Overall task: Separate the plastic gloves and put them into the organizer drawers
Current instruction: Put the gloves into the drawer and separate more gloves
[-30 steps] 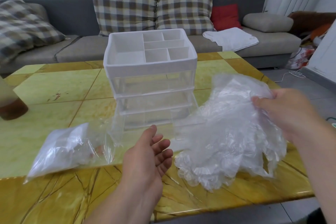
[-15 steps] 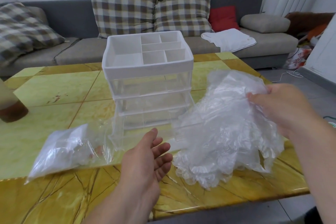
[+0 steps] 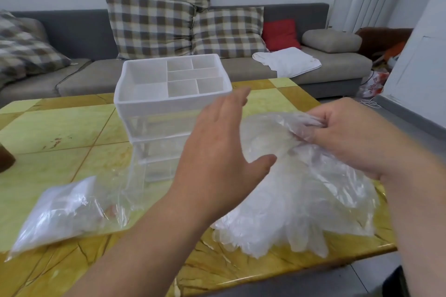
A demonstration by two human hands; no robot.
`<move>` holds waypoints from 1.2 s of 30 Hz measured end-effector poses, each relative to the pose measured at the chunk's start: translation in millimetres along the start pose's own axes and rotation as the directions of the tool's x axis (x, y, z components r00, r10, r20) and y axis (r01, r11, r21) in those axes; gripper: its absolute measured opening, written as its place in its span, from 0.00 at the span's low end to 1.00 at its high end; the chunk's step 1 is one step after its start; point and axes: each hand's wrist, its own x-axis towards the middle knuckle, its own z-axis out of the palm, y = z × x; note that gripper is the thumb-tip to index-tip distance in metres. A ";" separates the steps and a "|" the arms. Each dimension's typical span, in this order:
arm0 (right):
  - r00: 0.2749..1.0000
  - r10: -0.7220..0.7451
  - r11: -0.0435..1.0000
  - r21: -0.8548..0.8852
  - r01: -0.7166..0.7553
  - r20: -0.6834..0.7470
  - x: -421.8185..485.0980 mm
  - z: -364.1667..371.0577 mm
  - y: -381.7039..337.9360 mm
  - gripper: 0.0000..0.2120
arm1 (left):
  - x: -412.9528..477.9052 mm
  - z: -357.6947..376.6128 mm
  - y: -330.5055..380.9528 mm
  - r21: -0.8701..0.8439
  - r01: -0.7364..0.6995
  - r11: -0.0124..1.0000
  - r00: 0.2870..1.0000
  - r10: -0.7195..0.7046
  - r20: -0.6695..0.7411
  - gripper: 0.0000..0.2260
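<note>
Pinching the glove bundle (image 3: 289,200) at its top with the right hand (image 3: 357,137), left hand (image 3: 217,159) spread empty beside it, at 4 o'clock from the organizer (image 3: 144,103) by the table (image 3: 60,128) edge: liable to lift several clinging gloves together or spill some off.

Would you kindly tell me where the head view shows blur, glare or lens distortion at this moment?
Head view: the raised left hand is motion-smeared at its fingertips; the clear plastic gloves pinched by the right hand carry white highlights; the glossy yellow marble table shows glare streaks along its near edge; the white wall corner at right leans from wide-angle distortion; lighting is soft, shadows faint.
</note>
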 end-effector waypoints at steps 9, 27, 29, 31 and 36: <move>0.984 -0.174 0.979 -0.096 0.177 0.038 -12.4 -26.2 -3.9 0.11 | 76.6 -2.0 37.6 0.132 -0.103 0.986 0.881 0.029 0.472 0.11; 0.959 -0.171 0.983 -0.107 0.150 -0.227 16.0 67.6 -44.7 0.10 | 73.2 -36.6 -40.9 -0.533 0.598 0.599 0.754 -0.645 0.121 0.06; 0.981 -0.175 0.968 -0.196 0.156 -0.085 24.9 95.5 -50.5 0.11 | 52.6 -32.2 -70.1 -0.592 0.610 0.527 0.692 -0.718 0.073 0.10; 0.985 -0.174 0.963 -0.206 0.173 0.015 30.9 115.2 -57.0 0.13 | 34.6 -30.0 -90.1 -0.612 0.612 0.500 0.656 -0.754 0.040 0.10; 0.979 -0.154 0.943 -0.276 0.185 0.131 47.3 141.3 -61.6 0.18 | 14.6 -30.4 -126.3 -0.480 0.685 0.547 0.628 -0.779 0.008 0.16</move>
